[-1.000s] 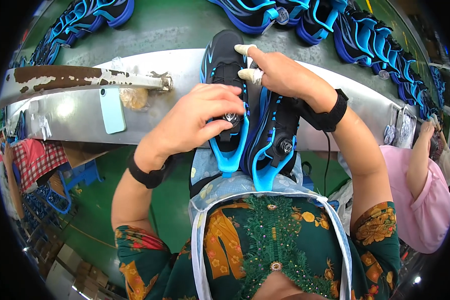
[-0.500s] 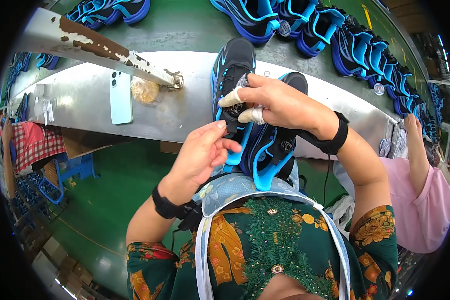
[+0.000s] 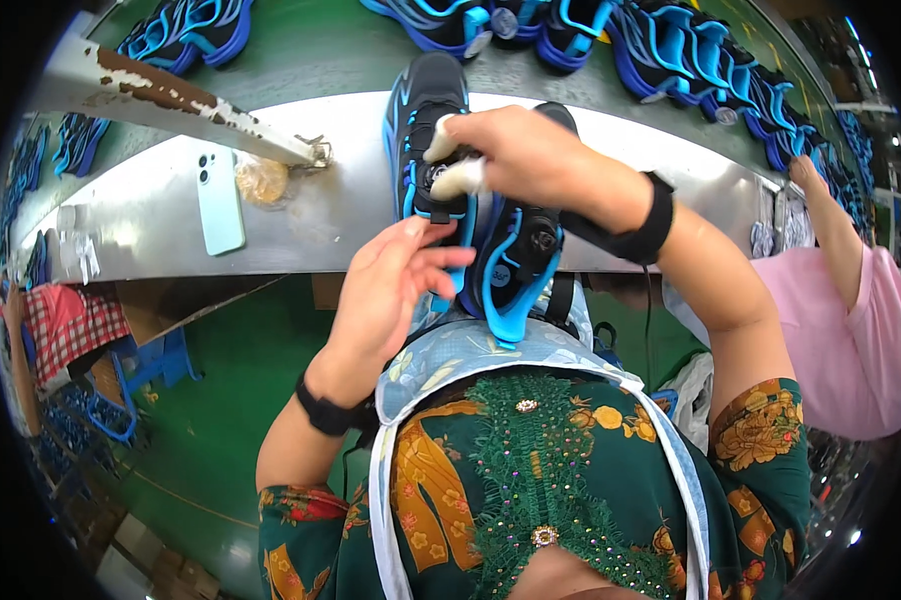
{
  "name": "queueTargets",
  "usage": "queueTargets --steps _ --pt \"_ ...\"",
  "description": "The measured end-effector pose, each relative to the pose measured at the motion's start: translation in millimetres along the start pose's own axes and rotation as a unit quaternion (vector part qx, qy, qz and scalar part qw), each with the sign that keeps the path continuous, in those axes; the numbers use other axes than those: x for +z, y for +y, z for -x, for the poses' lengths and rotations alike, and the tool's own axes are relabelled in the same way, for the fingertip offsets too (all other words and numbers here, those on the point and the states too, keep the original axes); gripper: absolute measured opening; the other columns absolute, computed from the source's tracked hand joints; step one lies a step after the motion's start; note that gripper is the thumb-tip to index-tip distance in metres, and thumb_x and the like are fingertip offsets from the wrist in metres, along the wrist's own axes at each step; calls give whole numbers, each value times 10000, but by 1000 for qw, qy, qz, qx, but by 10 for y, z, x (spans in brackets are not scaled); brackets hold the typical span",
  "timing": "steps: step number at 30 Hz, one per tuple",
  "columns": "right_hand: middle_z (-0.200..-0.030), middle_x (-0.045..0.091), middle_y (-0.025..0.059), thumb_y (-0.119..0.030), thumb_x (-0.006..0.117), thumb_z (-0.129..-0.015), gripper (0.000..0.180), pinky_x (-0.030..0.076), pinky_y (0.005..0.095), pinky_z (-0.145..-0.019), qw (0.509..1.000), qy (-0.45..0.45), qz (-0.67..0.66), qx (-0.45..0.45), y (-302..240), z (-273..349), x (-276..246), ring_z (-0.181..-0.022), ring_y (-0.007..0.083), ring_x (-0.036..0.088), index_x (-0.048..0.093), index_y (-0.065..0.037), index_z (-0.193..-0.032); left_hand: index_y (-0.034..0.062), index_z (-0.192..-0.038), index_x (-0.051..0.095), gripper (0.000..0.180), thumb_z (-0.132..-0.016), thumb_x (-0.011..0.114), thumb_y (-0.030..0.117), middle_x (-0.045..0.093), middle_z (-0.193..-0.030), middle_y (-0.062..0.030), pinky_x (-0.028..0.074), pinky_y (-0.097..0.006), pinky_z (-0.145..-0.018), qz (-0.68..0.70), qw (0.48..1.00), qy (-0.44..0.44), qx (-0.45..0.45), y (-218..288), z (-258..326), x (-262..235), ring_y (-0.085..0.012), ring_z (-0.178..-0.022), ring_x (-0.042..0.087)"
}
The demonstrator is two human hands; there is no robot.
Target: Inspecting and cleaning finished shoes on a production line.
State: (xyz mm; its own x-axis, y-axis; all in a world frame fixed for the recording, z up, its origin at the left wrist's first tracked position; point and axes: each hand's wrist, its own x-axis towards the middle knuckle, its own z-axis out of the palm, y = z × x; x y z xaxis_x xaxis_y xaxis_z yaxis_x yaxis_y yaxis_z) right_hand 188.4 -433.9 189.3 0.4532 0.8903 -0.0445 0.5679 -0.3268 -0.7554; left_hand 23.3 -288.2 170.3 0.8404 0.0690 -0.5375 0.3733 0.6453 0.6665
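Note:
A black and blue sports shoe point(image 3: 433, 88) lies on the metal bench, toe pointing away from me. My right hand point(image 3: 531, 160), with pale covers on its fingertips, bends over it; two covered fingers close in at either side of the round lacing dial point(image 3: 437, 173). My left hand point(image 3: 383, 285) is at the shoe's near end, thumb and forefinger pinching about the black tongue tab point(image 3: 437, 216), the other fingers loosely curled. A matching shoe point(image 3: 516, 265) sits close on the right, its blue heel toward my apron, its toe partly behind my right hand.
A mint phone point(image 3: 219, 205) and a round item in clear wrap point(image 3: 261, 182) lie left, beside a rusty white post point(image 3: 191, 105). Rows of similar shoes point(image 3: 671, 55) line the green surface beyond. A person in a pink top point(image 3: 831, 340) is at right.
The view has shifted, so bench and shoes appear further left and higher. My left hand has come closer to the tongue. The right fingers stay around the dial, slightly blurred.

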Motion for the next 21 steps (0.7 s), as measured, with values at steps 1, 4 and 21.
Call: queueTargets --steps 1,4,21 --pt "-907 705 136 -186 726 -844 281 517 317 -777 997 -13 -50 61 26 108 -153 -862 208 682 662 -18 -1060 -80 -1195 560 376 -1021 465 240 630 -1189 -182 489 -237 -449 -39 997 -62 -38 84 128 -23 -242 -881 695" --pt "-1074 698 60 -164 732 -851 350 495 311 -857 984 -39 -145 97 261 711 -375 -1004 158 638 666 -66 -1180 -103 -1261 525 438 -1013 486 256 586 -1255 -219 518 -265 -454 -119 977 -129 -123 72 347 160 -257 -897 691" --pt "-1221 483 223 -146 815 -744 773 455 404 -973 975 150 -112 116 104 1524 476 -1132 385 530 458 -150 -1429 -32 -1204 599 341 -995 533 229 671 -1123 -141 476 -275 -783 11 988 -97 -120 -655 -49 415 -257 -1069 633"
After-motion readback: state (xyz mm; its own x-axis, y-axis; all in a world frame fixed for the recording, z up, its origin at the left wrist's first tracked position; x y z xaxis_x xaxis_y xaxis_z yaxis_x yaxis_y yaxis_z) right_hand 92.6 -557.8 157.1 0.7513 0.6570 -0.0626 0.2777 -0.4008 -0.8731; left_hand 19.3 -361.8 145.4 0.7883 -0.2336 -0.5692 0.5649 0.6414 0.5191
